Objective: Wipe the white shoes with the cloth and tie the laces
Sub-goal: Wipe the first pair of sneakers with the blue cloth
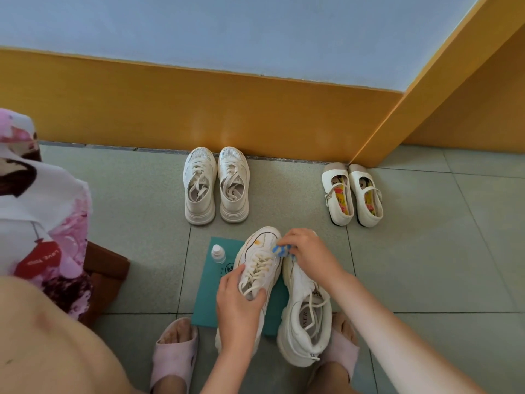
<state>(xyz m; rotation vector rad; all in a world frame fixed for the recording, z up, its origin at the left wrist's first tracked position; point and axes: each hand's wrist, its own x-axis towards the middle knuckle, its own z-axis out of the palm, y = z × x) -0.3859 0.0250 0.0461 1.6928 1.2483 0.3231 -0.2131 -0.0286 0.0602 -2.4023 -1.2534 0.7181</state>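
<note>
1 wide-angle head camera looks forward and steeply down, close above the left hand and right hand, taking in tiled floor up to the orange-and-blue wall.

A small clear white-capped plastic bottle stood close left of the left fingers; beyond the right fingers, bare grey-green floor tiles lay open toward cream lace-up sneakers.

Bottle on mat, left of shoe.
</note>
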